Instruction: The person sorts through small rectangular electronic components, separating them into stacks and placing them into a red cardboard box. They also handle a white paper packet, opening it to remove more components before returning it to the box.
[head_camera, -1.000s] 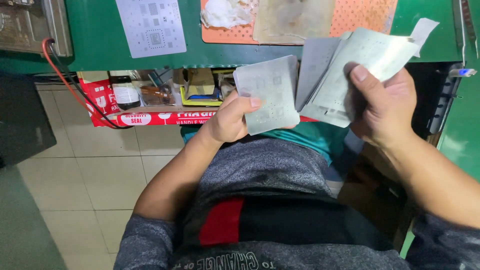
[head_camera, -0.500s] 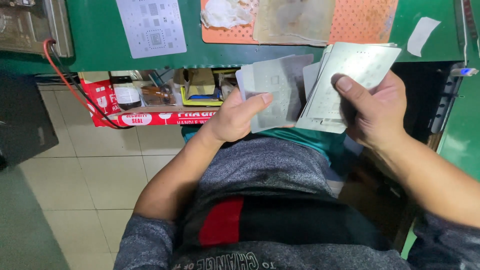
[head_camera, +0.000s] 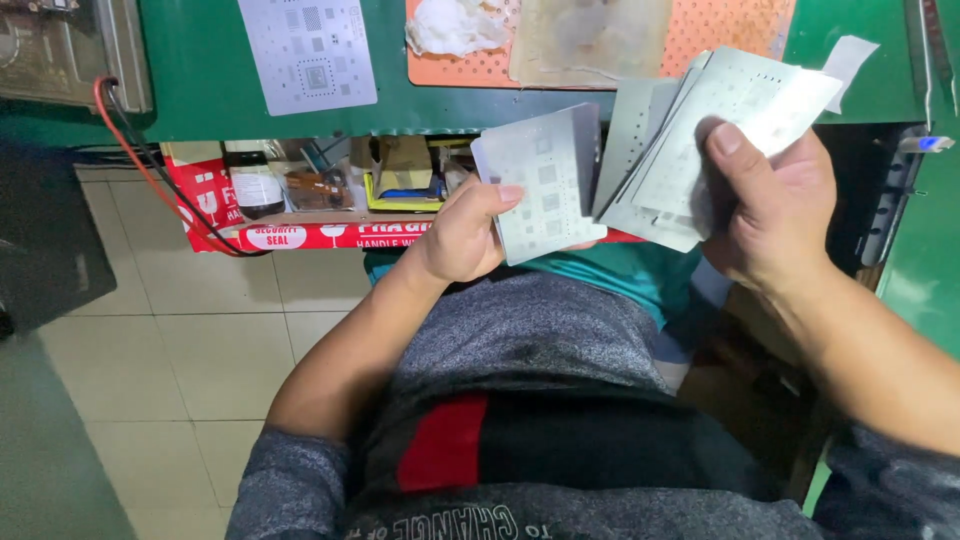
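From where I watch, the left hand (head_camera: 468, 232) is clenched on a single thin metal sheet (head_camera: 543, 180), thumb across its lower left face and the other fingers hidden behind it, so the sheet stands nearly upright just below the front edge of the green table (head_camera: 200, 60). The right hand (head_camera: 775, 205) is grasping a fanned stack of sheets (head_camera: 700, 140) of the same grey, perforated kind, thumb pressed on top and fingers curled underneath (I cannot count how many sheets there are). The single sheet and the stack sit just beside each other, their inner edges almost meeting, though I cannot tell whether they touch. Both are held in the air over the person's lap, above a grey top and a strip of teal fabric. On the table, another flat perforated sheet (head_camera: 308, 52) lies to the left, and an orange mat (head_camera: 740, 30) lies further right with a wad of white cotton (head_camera: 450, 25) on it. Under the table edge, a red and white box (head_camera: 300, 232) holds a dark bottle (head_camera: 252, 182) and small clutter, and a red cable (head_camera: 150, 170) loops down beside it.
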